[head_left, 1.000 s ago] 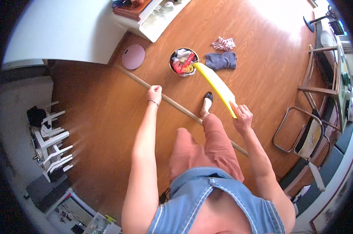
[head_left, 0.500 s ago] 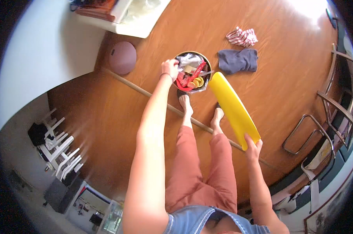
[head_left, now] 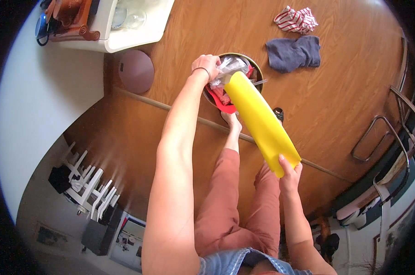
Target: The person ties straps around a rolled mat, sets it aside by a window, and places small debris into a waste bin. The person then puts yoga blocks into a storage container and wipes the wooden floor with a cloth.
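A round bin (head_left: 249, 58) full of rubbish stands on the floor by my feet. In it lie a crumpled clear-white plastic bag (head_left: 233, 65) and red wrappers (head_left: 224, 101). My left hand (head_left: 206, 67) is closed at the bin's left rim, by the bag; whether it grips the rim or the bag's edge, I cannot tell. A long, curved yellow sheet (head_left: 261, 121), smooth and bendy, slants from my right hand (head_left: 290, 174) up to the bin. My right thumb lies over its near end. The sheet's far end overlaps the bin's opening and hides part of the contents.
A grey-blue folded cloth (head_left: 293, 53) and a red-and-white striped cloth (head_left: 296, 20) lie beyond the bin. A pinkish round lidded container (head_left: 136, 71) stands left, near a white cabinet (head_left: 138, 39). Metal-framed chairs (head_left: 377, 140) are at the right. A raised strip (head_left: 317, 167) crosses the floor.
The yellow sheet's far end has moved left, from beside the bin to over its opening, covering the yellow round pieces. My left hand stays at the rim. The whole view has shifted.
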The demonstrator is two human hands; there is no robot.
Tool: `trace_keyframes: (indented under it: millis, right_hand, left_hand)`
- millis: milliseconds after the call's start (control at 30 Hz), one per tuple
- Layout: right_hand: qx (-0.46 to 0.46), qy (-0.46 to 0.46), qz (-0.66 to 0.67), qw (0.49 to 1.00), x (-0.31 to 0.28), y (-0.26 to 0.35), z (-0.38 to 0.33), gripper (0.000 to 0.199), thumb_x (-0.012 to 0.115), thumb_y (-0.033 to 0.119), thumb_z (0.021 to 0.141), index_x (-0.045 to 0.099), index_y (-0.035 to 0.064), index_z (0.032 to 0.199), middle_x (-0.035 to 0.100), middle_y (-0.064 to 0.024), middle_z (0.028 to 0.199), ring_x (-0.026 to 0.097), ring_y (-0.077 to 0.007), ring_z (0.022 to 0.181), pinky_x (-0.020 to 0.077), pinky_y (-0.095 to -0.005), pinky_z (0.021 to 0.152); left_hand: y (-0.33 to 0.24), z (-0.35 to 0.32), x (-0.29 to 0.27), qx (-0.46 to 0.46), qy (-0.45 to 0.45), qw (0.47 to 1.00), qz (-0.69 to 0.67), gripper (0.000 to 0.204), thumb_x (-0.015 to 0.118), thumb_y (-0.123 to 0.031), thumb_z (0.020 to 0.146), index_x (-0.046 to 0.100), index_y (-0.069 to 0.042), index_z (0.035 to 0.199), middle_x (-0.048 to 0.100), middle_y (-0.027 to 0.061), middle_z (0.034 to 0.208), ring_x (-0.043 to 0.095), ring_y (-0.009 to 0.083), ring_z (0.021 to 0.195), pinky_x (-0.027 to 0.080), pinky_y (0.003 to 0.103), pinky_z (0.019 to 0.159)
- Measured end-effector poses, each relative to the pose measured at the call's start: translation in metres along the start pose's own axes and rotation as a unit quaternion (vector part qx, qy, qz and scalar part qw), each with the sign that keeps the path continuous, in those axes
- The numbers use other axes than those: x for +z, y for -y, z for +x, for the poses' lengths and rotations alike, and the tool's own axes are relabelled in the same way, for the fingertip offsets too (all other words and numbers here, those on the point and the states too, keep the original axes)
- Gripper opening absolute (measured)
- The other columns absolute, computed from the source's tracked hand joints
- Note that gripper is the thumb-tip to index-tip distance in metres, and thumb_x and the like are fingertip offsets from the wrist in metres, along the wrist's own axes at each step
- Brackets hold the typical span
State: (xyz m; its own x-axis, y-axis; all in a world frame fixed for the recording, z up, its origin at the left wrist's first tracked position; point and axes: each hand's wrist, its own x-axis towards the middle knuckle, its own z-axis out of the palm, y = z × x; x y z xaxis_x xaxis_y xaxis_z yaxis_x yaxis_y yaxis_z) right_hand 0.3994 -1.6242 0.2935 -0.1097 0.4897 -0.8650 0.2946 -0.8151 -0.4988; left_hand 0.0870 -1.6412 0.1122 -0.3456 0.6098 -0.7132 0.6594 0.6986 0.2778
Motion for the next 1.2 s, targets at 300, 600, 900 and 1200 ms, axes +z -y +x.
trace_keyframes:
  millis: [300,600,900,1200]
  right_hand:
    - [-0.001,-0.002,0.024,1.000,0.020,-0.006,0.019,0.020,0.057,0.011,0.077,0.055,-0.0015,0.092,0.057,-0.0033,0.084,0.053,-0.0088,0.072,0.0416,-0.0214,0.064]
    - [0.026,-0.009,0.139,0.990,0.014,0.002,0.021,0.029,0.054,0.006,0.076,0.049,-0.0029,0.102,0.055,-0.0079,0.095,0.054,-0.0144,0.082,0.0436,-0.0254,0.072]
    - [0.066,-0.023,0.139,0.988,0.042,-0.027,0.053,0.031,0.054,0.006,0.076,0.047,-0.0039,0.105,0.054,-0.0084,0.098,0.054,-0.0166,0.086,0.0436,-0.0267,0.075]
    - [-0.038,-0.040,-0.027,0.998,0.076,-0.015,0.044,0.022,0.053,0.006,0.077,0.053,-0.0053,0.095,0.056,-0.0058,0.087,0.053,-0.0116,0.076,0.0424,-0.0230,0.066]
  left_hand:
    - [0.022,0.014,0.013,0.095,0.011,0.981,-0.166,0.026,0.063,-0.025,0.066,0.063,-0.008,0.086,0.061,0.0105,0.085,0.058,0.0231,0.081,0.045,0.032,0.073]
    - [0.008,0.032,0.028,-0.063,0.060,0.922,-0.378,0.020,0.049,-0.022,0.078,0.057,-0.004,0.076,0.061,0.0074,0.070,0.056,0.0138,0.065,0.045,0.028,0.061]
    - [0.029,0.043,0.016,-0.027,0.039,0.931,-0.363,0.019,0.054,-0.021,0.078,0.058,-0.003,0.080,0.056,0.0032,0.068,0.053,0.0127,0.062,0.045,0.026,0.059]
    - [0.010,0.034,-0.009,-0.047,0.093,0.987,-0.126,0.035,0.064,-0.031,0.061,0.061,-0.005,0.085,0.061,0.0123,0.086,0.058,0.0226,0.082,0.045,0.030,0.074]
